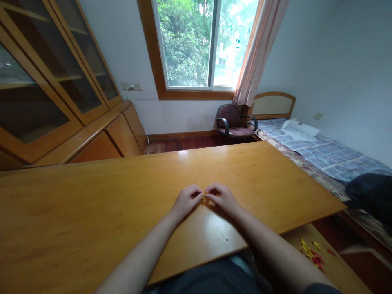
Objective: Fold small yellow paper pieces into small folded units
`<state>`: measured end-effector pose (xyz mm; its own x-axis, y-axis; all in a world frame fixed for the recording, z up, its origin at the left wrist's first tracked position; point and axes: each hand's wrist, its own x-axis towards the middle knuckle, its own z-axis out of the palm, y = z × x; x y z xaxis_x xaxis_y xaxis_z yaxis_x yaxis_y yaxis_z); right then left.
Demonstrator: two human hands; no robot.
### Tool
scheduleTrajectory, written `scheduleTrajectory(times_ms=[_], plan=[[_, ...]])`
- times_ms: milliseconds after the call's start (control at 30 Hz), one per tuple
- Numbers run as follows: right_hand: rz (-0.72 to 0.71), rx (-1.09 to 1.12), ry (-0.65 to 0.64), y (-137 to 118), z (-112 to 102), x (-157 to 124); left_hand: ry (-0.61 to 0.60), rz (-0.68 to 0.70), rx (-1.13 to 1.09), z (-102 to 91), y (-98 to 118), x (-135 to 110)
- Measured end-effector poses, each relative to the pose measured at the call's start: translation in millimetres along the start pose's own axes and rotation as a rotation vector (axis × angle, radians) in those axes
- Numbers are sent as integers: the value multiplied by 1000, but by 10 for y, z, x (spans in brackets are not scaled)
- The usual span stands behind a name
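Note:
Between my two hands is a small yellow folded paper piece (204, 196), with thin pointed ends like a paper crane; its exact shape is too small to make out. My left hand (187, 201) pinches it from the left between thumb and fingertips. From the other side my right hand (223, 198) pinches it in the same way. Both hands are just above the wooden table (92, 212), close to its near edge. Lower right, several small yellow and red folded paper pieces (310, 252) lie on a lower wooden surface, partly beside my right forearm.
A glass-door cabinet (61, 77) stands at the left. Beyond the table are a dark red armchair (231, 120) and a window (190, 49) with a pink curtain (260, 49). To the right is a bed (333, 157) with white sheets (300, 130) and a dark bag (372, 196) on it.

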<state>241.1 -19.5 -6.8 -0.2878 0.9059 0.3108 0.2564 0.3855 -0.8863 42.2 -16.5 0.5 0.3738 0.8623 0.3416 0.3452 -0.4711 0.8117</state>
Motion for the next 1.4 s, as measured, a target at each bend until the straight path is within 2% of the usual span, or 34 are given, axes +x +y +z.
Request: scheduleTrajectory(times_ms=[133, 333, 433, 567, 700, 800, 1067, 1200, 1300, 1400], plan=[[72, 34, 25, 20, -3, -4, -8, 5, 11, 0, 42, -3], [85, 15, 101, 42, -5, 12, -8, 3, 33, -9, 56, -11], [76, 5, 103, 50, -3, 16, -3, -5, 27, 8, 36, -16], [69, -12, 100, 43, -2, 15, 64, 1, -46, 42, 16, -14], [63, -31, 86, 7, -1, 5, 21, 24, -27, 42, 30, -6], [57, -41, 71, -18, -1, -1, -8, -34, 13, 29, 34, -3], [20, -70, 60, -71, -6, -3, 73, -202, -109, 9, -61, 20], [-42, -212, 6, -124, 44, -26, 114, -242, -196, 4, -102, 36], [-73, -356, 6, -145, 93, -37, 124, -254, -226, 3, -99, 39], [-101, -405, 17, -140, 120, -36, 117, -262, -262, 4, -80, 42]])
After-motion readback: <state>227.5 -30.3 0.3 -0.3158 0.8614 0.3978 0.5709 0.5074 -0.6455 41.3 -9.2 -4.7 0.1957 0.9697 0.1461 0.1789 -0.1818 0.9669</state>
